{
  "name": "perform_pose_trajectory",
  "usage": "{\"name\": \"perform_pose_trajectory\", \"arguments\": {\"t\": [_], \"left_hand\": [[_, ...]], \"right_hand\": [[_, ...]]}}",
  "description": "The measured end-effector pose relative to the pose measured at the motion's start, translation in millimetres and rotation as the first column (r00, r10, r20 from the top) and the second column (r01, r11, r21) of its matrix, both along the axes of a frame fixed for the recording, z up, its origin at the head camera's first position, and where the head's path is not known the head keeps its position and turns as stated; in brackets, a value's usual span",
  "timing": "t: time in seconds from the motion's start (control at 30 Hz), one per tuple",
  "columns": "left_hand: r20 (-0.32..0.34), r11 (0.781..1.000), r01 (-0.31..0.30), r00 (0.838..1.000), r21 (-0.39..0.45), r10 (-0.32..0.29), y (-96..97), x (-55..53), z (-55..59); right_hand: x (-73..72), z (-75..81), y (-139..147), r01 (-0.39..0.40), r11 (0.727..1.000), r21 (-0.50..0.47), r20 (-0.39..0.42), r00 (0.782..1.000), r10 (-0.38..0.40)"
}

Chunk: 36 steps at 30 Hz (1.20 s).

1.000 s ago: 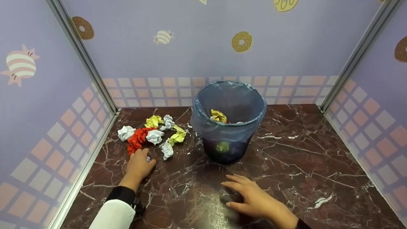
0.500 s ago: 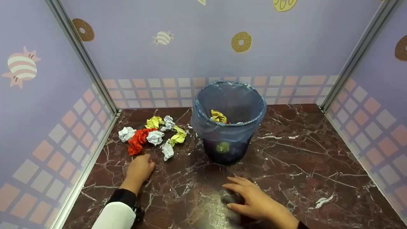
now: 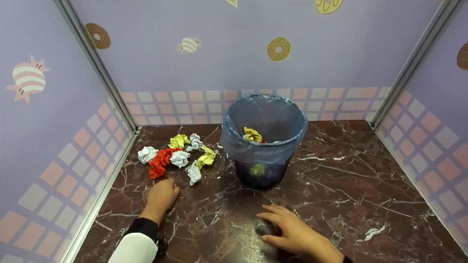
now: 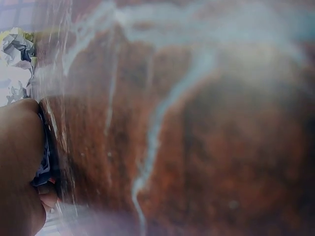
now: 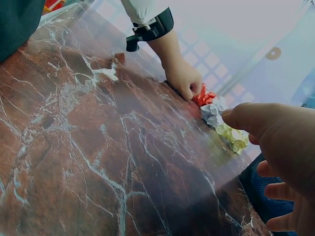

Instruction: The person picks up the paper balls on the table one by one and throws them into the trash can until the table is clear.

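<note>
My left hand [image 3: 162, 195] is low over the table at the near end of a pile of crumpled paper. Its fingers are curled round a bluish-white crumpled paper [image 4: 45, 164], mostly hidden in the fist. Just beyond the knuckles lies red crumpled paper [image 3: 159, 164]. Around it are white balls [image 3: 147, 155], [image 3: 180, 159] and yellow ones [image 3: 178, 141], [image 3: 206, 157]. My right hand [image 3: 289, 230] holds nothing; its fingers are spread, low over the table in front of the bin. The dark bin [image 3: 260, 177] has a bluish plastic liner [image 3: 234, 146] over its rim, with yellow paper [image 3: 252, 134] inside.
The table [image 3: 347, 204] is dark red marble with white veins. Lilac panels [image 3: 226, 65] with pink and white squares enclose it at the back and both sides, joined by grey metal posts [image 3: 97, 69]. Small white scraps dot the surface around the bin.
My left hand has curled its fingers in round the bluish-white paper and drawn slightly back from the red paper. My right hand stays nearly where it was.
</note>
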<state>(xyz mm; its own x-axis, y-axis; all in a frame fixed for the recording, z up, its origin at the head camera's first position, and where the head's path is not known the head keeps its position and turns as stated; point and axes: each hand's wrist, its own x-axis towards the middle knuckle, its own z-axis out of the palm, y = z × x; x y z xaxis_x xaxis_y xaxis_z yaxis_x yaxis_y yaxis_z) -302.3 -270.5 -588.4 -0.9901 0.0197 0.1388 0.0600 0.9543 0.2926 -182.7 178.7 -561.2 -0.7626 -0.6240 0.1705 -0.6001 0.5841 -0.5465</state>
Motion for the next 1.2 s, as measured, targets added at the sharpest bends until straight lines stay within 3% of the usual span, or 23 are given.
{"name": "perform_pose_trajectory", "arguments": {"t": [0.13,0.37,0.53,0.7,0.97,1.07,1.2], "left_hand": [[0.005,1.0,0.01,1.0,-0.006,-0.01,-0.7,-0.4,0.7],[0.084,1.0,-0.009,0.996,0.027,0.006,-3.9,-1.1,6.6],[0.137,0.999,-0.024,0.99,0.043,0.018,-5.9,-0.5,14.1],[0.119,0.997,-0.024,0.993,0.071,0.016,-3.4,0.0,27.0],[0.063,0.992,0.041,0.997,0.118,-0.049,12.6,-8.6,65.0],[0.043,0.991,0.075,0.996,0.107,-0.08,20.4,-16.5,84.4],[0.053,0.991,0.074,0.995,0.11,-0.081,33.8,-26.9,116.7]], "right_hand": [[-1.0,0.7,0.1,-0.004,1.0,-0.005,-0.004,1.0,0.004],[-5.8,9.1,3.8,-0.008,1.0,0.01,0.041,0.999,0.008],[-10.2,16.5,11.1,-0.01,0.999,0.044,-0.021,1.0,0.011],[-16.2,28.8,22.7,0.007,0.995,0.097,-0.064,0.998,-0.001],[-27.7,56.2,48.4,0.048,0.979,0.2,-0.097,0.995,-0.029],[-32.0,65.0,59.9,0.053,0.975,0.215,-0.13,0.991,-0.025],[-33.5,72.8,74.8,0.065,0.968,0.241,-0.142,0.989,-0.031]]}}
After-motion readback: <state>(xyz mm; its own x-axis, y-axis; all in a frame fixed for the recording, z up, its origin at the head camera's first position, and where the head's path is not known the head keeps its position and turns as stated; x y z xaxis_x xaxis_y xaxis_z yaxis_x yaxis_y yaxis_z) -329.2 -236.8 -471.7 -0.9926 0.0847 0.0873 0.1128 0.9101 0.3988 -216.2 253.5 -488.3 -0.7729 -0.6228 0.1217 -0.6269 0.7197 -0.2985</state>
